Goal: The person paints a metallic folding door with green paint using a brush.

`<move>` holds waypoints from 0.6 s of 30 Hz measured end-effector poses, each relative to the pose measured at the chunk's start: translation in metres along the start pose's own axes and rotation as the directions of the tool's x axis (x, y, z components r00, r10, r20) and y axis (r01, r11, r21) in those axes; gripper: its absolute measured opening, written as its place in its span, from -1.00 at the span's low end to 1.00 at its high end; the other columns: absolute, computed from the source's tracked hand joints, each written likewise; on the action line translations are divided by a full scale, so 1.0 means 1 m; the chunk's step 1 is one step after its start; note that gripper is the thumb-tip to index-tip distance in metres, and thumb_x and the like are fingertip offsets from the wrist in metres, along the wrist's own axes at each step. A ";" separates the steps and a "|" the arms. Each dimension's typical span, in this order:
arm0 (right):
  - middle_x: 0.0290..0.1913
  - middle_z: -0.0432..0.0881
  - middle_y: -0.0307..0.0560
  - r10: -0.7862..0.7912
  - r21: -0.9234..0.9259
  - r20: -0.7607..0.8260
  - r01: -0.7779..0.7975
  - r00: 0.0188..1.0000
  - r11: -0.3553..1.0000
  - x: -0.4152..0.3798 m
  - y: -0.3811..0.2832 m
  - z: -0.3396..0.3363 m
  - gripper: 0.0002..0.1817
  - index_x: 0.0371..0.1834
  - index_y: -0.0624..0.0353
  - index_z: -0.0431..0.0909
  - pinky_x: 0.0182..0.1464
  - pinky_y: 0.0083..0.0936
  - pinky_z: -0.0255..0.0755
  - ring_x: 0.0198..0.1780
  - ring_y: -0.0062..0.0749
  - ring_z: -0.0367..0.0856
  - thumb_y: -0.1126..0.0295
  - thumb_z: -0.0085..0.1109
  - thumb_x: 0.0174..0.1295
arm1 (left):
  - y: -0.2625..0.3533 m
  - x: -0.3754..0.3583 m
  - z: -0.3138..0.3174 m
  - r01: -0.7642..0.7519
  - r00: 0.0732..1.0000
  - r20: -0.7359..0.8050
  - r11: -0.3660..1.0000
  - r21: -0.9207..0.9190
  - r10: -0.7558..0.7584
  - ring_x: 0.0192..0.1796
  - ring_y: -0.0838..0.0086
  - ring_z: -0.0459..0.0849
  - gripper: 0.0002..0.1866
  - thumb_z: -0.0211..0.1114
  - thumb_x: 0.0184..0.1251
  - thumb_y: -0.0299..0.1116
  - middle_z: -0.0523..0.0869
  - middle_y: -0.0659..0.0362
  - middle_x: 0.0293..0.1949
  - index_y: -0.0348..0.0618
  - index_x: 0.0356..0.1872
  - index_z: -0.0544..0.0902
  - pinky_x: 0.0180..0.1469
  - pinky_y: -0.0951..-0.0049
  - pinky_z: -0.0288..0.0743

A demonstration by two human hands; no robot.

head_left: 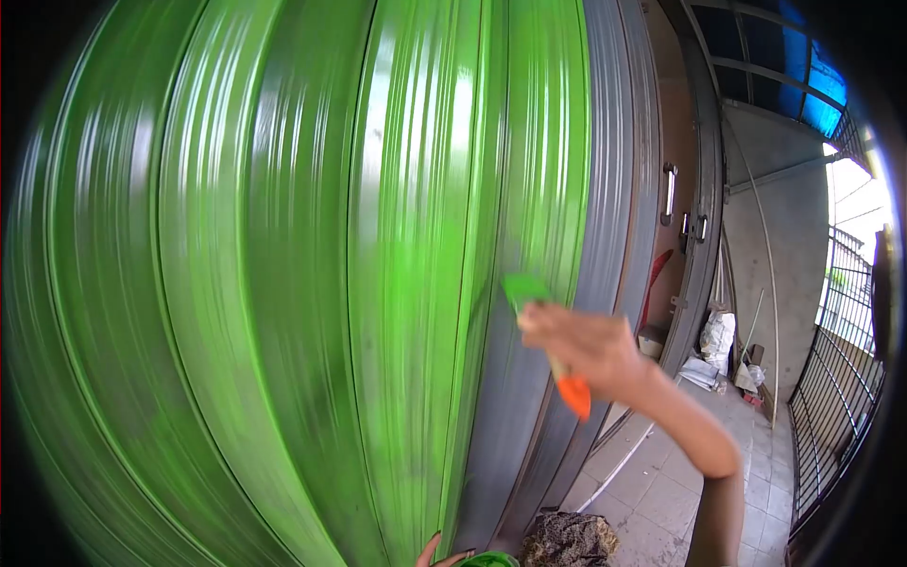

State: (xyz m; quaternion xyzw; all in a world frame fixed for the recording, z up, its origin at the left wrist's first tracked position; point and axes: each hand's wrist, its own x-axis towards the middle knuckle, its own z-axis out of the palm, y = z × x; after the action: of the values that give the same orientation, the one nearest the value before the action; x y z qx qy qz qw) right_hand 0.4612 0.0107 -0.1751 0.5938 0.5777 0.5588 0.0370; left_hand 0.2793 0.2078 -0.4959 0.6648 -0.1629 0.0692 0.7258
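We have the right hand (590, 350) closed around the paintbrush (573, 397), slightly right of the middle of our view, with the forearm coming in from 4 o'clock. The brush's long axis runs from 11 to 5 o'clock: the green-loaded bristles point to 11, at the ribbed panelling (406, 255), and the orange handle end to 5. The right hand covers the middle of the brush, and blur keeps us from telling whether the bristles touch the panelling.

The bristles are at the upper end of a grey strip (501, 416), with green above it and to its 9 o'clock. More grey ribs (609, 142) stand towards 1 o'clock, and beyond them a door handle (669, 194).

At 6 o'clock, cut by the lower edge, we see fingers of the left hand (436, 553) just beside the container of green paint (488, 560); we cannot tell whether they are clamped on it. A rough, brownish clump (570, 541) lies at the foot of the grey ribs, near the container, on the tiled floor (661, 482). Towards 3 o'clock stand a white sack (718, 338) and, further over, a barred gate (836, 406).
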 end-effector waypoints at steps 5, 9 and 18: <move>-0.06 0.67 -0.09 -0.126 -0.199 0.020 0.127 0.992 0.972 -0.005 0.008 0.027 -0.76 -0.26 0.16 0.54 -0.27 -0.51 0.65 -0.07 -0.35 0.70 0.44 0.28 -0.05 | -0.038 -0.032 0.007 -0.040 0.999 -0.016 0.992 -0.117 0.039 0.36 0.17 0.41 0.40 0.73 -0.35 -0.44 0.43 -0.10 0.33 -0.10 0.52 -0.16 0.40 0.13 0.29; -0.18 0.65 -0.16 -0.233 -0.041 0.160 0.242 0.959 0.969 -0.037 -0.031 0.053 -0.81 -0.30 0.18 0.49 -0.37 -0.51 0.63 -0.22 -0.38 0.69 0.41 0.23 0.03 | -0.041 -0.039 0.009 -0.120 0.993 -0.027 0.978 -0.169 0.117 0.35 0.16 0.44 0.42 0.73 -0.37 -0.43 0.47 -0.12 0.29 -0.11 0.53 -0.16 0.38 0.13 0.31; -0.51 0.67 -0.14 0.134 0.026 0.108 -0.138 0.985 0.990 0.087 0.087 -0.005 -0.87 -0.34 0.03 0.63 -0.54 -0.47 0.51 -0.57 -0.40 0.64 0.54 0.22 0.07 | -0.039 -0.043 0.012 -0.158 0.985 -0.090 0.981 -0.115 0.149 0.31 0.16 0.48 0.45 0.73 -0.41 -0.48 0.52 -0.11 0.24 -0.11 0.54 -0.19 0.37 0.15 0.33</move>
State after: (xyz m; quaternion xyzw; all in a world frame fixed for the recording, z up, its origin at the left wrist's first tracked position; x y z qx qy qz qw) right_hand 0.4886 0.0425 -0.0595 0.6611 0.5423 0.5181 0.0193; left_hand 0.2502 0.1967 -0.5462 0.6014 -0.1882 0.1417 0.7634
